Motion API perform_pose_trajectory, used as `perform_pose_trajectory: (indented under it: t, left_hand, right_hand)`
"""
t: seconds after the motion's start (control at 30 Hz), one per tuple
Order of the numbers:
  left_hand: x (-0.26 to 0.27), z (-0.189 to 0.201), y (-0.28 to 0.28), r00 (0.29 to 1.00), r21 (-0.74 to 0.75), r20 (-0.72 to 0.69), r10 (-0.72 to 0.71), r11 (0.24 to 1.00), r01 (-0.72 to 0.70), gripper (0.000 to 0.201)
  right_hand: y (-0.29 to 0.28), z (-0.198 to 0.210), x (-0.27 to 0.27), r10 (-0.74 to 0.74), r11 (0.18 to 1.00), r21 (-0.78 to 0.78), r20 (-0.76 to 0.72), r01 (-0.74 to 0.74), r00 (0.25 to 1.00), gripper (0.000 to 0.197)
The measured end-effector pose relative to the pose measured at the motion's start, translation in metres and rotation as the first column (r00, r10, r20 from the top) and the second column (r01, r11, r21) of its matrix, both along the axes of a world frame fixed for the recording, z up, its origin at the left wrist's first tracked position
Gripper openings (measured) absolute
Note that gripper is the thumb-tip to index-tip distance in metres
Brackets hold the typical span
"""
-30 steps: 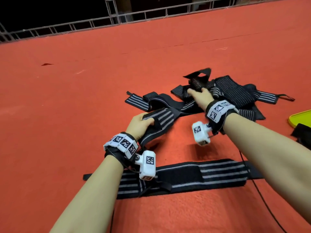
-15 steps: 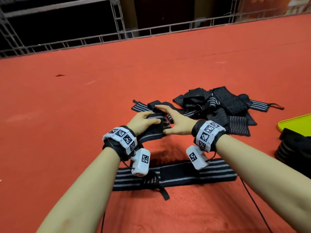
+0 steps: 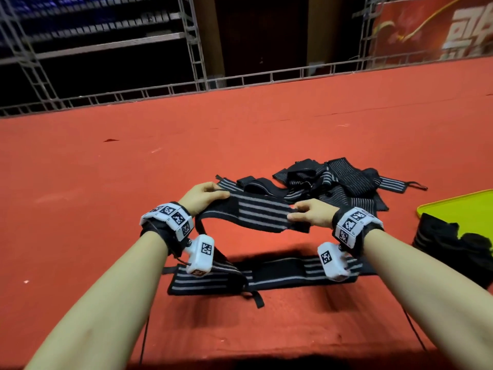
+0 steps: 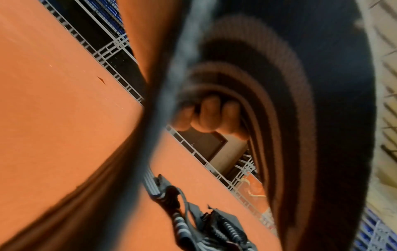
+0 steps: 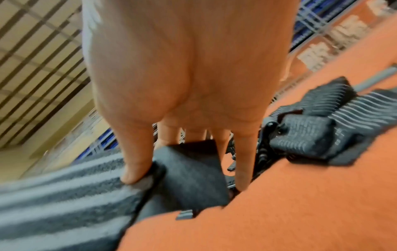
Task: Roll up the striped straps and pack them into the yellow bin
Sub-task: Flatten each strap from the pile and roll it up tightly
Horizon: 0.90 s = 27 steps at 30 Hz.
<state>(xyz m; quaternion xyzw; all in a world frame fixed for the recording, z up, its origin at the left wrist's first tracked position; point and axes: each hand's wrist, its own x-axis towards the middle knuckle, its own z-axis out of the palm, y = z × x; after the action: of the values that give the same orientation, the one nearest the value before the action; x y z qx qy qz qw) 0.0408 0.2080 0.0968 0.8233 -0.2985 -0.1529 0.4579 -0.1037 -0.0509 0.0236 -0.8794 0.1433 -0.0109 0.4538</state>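
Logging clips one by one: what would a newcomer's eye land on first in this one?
First, the black strap with grey stripes stretched in the air between the left hand and the right hand, centre of the head view. Behind it, a tangled heap of striped straps lies on the red carpet. At the right edge, the yellow plastic bin already holds dark straps.

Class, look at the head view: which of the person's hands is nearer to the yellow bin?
Right. The right hand pinches the held strap on the side toward the yellow bin at the right edge; the left hand grips the strap's far end, farther from it.
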Motion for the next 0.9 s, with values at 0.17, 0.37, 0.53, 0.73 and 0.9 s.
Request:
perform_pose_trajectory:
  t: [0.17, 0.37, 0.53, 0.73, 0.9]
  left_hand:
    - [-0.004, -0.010, 0.020, 0.996, 0.197, -0.078, -0.032, 0.979, 0.046, 0.046]
    - [-0.018, -0.017, 0.027, 0.974, 0.327, -0.145, -0.172, 0.921, 0.211, 0.055]
    - [-0.017, -0.022, 0.034, 0.969, 0.343, -0.183, -0.167, 0.913, 0.222, 0.040]
    - [-0.019, -0.019, 0.035, 0.994, 0.280, 0.005, -0.112, 0.954, 0.106, 0.048]
    - [-0.010, -0.023, 0.046, 0.993, 0.316, -0.008, -0.119, 0.942, 0.115, 0.032]
  right_hand:
    - [0.003, 0.018, -0.026, -0.240, 0.859, 0.493, 0.152, 0.137, 0.959, 0.008]
    - [0.004, 0.041, -0.045, -0.444, 0.697, 0.689, 0.198, 0.198, 0.874, 0.004]
    - [-0.011, 0.047, -0.060, -0.649, 0.538, 0.793, 0.176, 0.284, 0.740, 0.007]
    - [-0.027, 0.042, -0.080, -0.785, 0.428, 0.824, 0.135, 0.372, 0.604, 0.015]
    - [-0.043, 0.016, -0.098, -0.848, 0.335, 0.819, 0.046, 0.466, 0.528, 0.018]
